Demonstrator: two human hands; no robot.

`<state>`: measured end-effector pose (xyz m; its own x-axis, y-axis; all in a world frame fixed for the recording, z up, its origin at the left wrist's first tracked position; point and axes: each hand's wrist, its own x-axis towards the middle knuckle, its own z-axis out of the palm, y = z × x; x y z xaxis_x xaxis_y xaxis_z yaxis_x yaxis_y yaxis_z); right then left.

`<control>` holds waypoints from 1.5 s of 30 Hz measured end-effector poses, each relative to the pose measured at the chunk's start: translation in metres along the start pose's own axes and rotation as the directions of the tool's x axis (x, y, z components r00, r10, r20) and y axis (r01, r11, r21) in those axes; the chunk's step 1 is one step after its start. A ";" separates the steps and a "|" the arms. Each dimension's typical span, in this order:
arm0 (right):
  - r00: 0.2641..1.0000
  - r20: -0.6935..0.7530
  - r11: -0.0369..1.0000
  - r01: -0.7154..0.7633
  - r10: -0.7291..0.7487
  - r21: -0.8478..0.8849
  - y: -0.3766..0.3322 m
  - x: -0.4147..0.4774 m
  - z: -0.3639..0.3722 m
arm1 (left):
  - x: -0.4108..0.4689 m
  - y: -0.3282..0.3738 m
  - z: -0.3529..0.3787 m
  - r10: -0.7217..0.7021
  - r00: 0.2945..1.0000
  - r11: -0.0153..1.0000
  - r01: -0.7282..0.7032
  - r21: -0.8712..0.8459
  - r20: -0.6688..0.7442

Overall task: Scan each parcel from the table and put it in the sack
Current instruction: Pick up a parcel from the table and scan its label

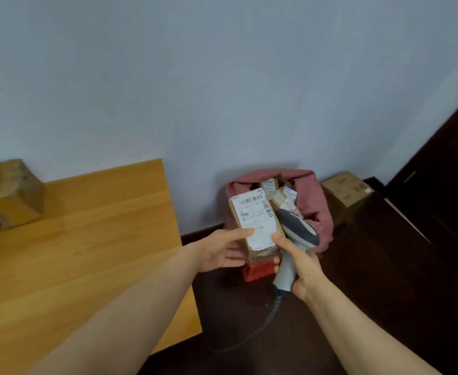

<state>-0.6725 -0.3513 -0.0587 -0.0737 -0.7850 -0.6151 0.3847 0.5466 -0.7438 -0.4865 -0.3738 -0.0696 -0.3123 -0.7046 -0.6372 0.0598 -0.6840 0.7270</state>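
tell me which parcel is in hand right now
The brown parcel with the white label, held by the left hand by the sack; others sit on the table or in the sack.

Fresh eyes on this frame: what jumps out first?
Centre frame, the brown parcel with its white barcode label, held by the left hand, while the right hand grips a grey scanner and has its thumb on the parcel. Just behind, a pink sack on the dark floor already holds several parcels. On the wooden table, at its far left edge, sit more parcels.
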 end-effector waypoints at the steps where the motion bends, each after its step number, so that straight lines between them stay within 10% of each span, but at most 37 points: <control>1: 0.999 -0.041 1.000 0.000 0.000 0.009 -0.010 0.011 -0.014 | 0.013 0.004 0.013 -0.008 1.000 1.000 0.008 -0.014 -0.024; 10: 0.934 -0.353 0.999 0.048 -0.046 -0.002 -0.051 0.121 -0.071 | 0.122 0.015 0.008 -0.173 0.892 0.984 0.137 -0.115 -0.417; 23: 0.847 -0.447 0.832 -0.010 -0.288 -0.554 -0.071 0.311 -0.055 | 0.333 0.059 -0.053 -0.416 0.744 0.865 0.148 -0.479 -0.523; 33: 0.838 -0.463 0.836 -0.013 -0.290 -0.548 -0.062 0.367 -0.048 | 0.382 0.038 -0.079 -0.433 0.546 0.890 0.137 -0.434 -0.717; 40: 0.929 -0.272 0.601 -0.071 -0.250 -0.796 -0.070 0.363 -0.041 | 0.339 0.071 -0.088 -0.358 0.710 0.905 0.105 -0.413 -0.606; 45: 0.971 -0.065 0.655 0.106 -0.231 -0.748 -0.074 0.358 -0.012 | 0.331 0.078 -0.084 -0.198 0.745 0.959 0.013 -0.283 -0.637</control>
<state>-0.7384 -0.6694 -0.2270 -0.2201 -0.8693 -0.4425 -0.4444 0.4932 -0.7479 -0.5055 -0.6760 -0.2449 0.3590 -0.5098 -0.7819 0.3215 -0.7189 0.6163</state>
